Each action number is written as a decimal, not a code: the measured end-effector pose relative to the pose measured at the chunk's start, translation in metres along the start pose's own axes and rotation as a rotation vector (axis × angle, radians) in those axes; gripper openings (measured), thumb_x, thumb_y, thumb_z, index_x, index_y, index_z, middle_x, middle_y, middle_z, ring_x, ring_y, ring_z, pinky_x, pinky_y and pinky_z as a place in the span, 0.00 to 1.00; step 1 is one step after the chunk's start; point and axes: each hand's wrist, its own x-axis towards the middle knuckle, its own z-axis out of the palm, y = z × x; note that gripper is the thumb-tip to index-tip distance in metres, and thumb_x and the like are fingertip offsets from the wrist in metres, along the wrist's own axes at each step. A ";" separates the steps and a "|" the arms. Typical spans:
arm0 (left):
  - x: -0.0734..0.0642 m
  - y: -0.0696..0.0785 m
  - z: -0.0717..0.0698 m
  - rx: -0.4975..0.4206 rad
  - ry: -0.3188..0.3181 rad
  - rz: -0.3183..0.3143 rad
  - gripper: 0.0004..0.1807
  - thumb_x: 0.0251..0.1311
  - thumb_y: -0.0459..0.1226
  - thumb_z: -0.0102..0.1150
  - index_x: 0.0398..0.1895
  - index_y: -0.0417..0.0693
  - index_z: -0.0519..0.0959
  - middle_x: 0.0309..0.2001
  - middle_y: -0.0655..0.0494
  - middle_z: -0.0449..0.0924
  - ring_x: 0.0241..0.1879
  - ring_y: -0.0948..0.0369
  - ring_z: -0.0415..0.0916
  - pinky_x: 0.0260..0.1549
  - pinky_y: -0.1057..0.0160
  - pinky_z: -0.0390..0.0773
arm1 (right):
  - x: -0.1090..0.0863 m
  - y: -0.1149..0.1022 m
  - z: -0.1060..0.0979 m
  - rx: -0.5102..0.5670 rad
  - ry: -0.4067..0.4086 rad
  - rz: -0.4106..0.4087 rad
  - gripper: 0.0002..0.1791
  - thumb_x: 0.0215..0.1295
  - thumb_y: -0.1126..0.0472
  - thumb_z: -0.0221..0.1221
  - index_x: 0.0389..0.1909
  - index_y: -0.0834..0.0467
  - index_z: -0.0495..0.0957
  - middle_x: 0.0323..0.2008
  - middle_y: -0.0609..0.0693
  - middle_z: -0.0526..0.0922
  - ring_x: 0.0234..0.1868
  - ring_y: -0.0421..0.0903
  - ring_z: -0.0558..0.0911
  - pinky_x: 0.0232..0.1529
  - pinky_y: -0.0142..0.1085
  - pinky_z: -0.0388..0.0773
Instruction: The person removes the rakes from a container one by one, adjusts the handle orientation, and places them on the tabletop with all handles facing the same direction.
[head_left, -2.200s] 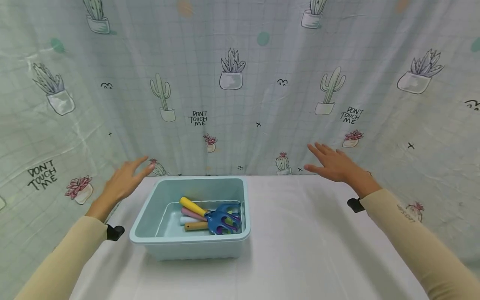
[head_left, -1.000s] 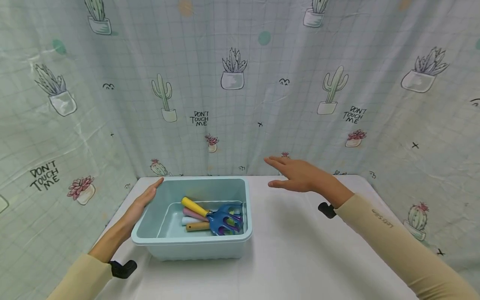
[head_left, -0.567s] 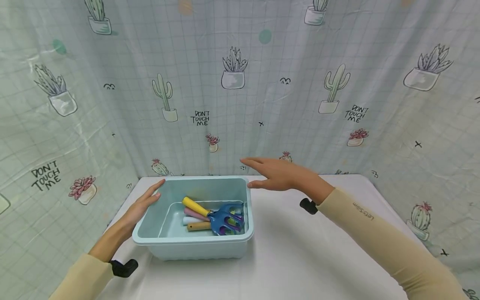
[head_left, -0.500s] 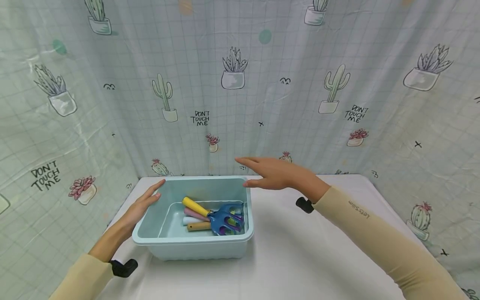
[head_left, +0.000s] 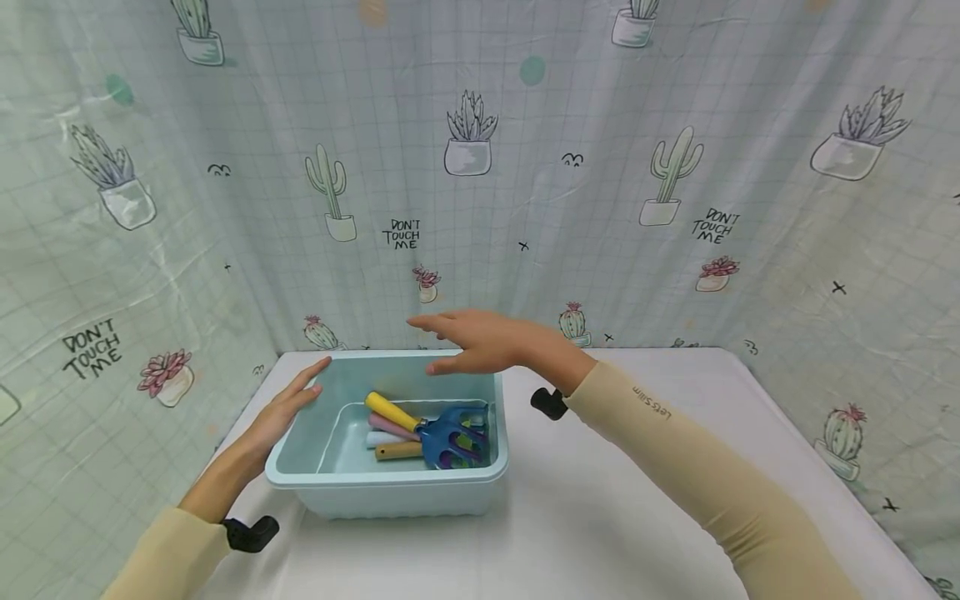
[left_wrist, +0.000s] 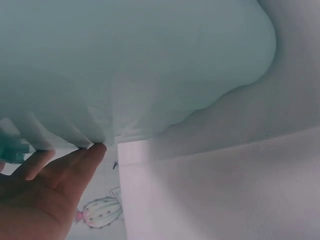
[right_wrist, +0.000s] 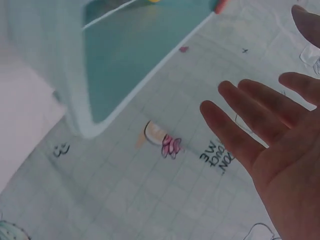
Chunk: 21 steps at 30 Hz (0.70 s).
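Observation:
A light blue plastic bin (head_left: 386,500) stands on the white table. Inside lies a blue claw-like garden hand tool (head_left: 452,439) with a yellow handle (head_left: 392,410). Pink, whitish and wooden handles (head_left: 399,451) lie beneath and beside it, their far ends mostly covered. My left hand (head_left: 276,415) rests along the bin's left side, thumb tip over the rim; the left wrist view shows its extended fingertips touching the bin. My right hand (head_left: 483,342), holding nothing, hovers above the bin's back right part with fingers extended and thumb apart.
A cactus-print cloth (head_left: 525,200) hangs behind the table and at both sides. The white tabletop (head_left: 600,500) extends to the right of the bin and in front of it. Black wrist mounts (head_left: 550,403) sit at both wrists.
My right hand has swept left from the far right side to above the bin. My left hand has come down onto the bin's left side. The tools inside lie as before.

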 end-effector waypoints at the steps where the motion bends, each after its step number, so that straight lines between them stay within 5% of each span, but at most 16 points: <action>1: 0.000 0.000 0.000 -0.009 0.001 -0.004 0.36 0.82 0.54 0.35 0.86 0.62 0.39 0.85 0.45 0.31 0.82 0.35 0.38 0.68 0.40 0.65 | 0.004 -0.002 0.001 -0.002 -0.005 -0.005 0.43 0.74 0.40 0.58 0.84 0.43 0.50 0.79 0.48 0.65 0.76 0.49 0.71 0.74 0.50 0.67; 11: -0.001 -0.001 0.005 -0.030 0.023 -0.005 0.36 0.82 0.53 0.35 0.86 0.62 0.38 0.85 0.45 0.30 0.82 0.34 0.34 0.72 0.27 0.52 | 0.043 -0.012 0.012 0.075 -0.033 -0.049 0.33 0.75 0.49 0.61 0.76 0.53 0.66 0.70 0.51 0.77 0.68 0.48 0.79 0.69 0.42 0.73; 21: 0.001 0.001 0.005 -0.019 0.035 -0.011 0.36 0.82 0.53 0.35 0.86 0.61 0.39 0.85 0.44 0.31 0.82 0.34 0.35 0.72 0.27 0.51 | 0.070 -0.005 0.032 0.190 -0.032 0.029 0.29 0.71 0.53 0.65 0.70 0.55 0.74 0.63 0.57 0.83 0.63 0.50 0.82 0.60 0.41 0.80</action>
